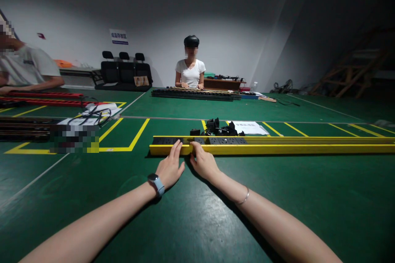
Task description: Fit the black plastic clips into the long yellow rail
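Note:
A long yellow rail (277, 148) lies across the green table in front of me, with black socket modules (226, 141) set in its left part. My left hand (169, 167), a watch on its wrist, lies flat with fingers stretched onto the rail's near edge. My right hand (203, 162), a bracelet on its wrist, rests beside it, fingers curled over the rail's top edge. Just behind the rail sits a heap of loose black parts (220, 127).
A white sheet of paper (249, 127) lies behind the rail. Dark rails (23, 128) and black cables (91, 116) sit at the left. A person in white (190, 72) sits opposite at another long strip (193, 93); another person (26, 70) sits far left.

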Available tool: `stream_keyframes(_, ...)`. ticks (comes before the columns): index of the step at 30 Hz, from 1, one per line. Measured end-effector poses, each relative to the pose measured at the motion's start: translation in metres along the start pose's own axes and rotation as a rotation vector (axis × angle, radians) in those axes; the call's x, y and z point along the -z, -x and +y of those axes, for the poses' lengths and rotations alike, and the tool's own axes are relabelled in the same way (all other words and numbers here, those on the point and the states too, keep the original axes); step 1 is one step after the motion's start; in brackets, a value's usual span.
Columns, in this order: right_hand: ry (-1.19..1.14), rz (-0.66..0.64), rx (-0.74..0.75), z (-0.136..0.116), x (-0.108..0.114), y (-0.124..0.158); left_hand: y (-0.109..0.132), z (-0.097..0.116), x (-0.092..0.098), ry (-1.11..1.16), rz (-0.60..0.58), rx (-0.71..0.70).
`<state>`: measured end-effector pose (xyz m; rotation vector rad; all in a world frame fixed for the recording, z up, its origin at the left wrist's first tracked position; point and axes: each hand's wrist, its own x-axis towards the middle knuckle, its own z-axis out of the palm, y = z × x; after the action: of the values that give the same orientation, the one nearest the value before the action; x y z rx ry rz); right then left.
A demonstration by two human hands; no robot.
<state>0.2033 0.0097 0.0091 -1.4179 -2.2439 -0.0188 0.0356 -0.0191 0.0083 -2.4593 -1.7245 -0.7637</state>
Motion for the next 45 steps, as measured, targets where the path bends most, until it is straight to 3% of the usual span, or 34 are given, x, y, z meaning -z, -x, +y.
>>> stream_keyframes(35, 0.094, 0.074, -0.145, -0.0061, 0.0031, 0.0023, -0.0003, 0.0043, 0.0017, -0.091, 0.019, 0.083)
stream_keyframes(45, 0.074, 0.076, -0.102, -0.0041, 0.0019, 0.0027, 0.0004, 0.0028, 0.0008, -0.096, 0.005, 0.063)
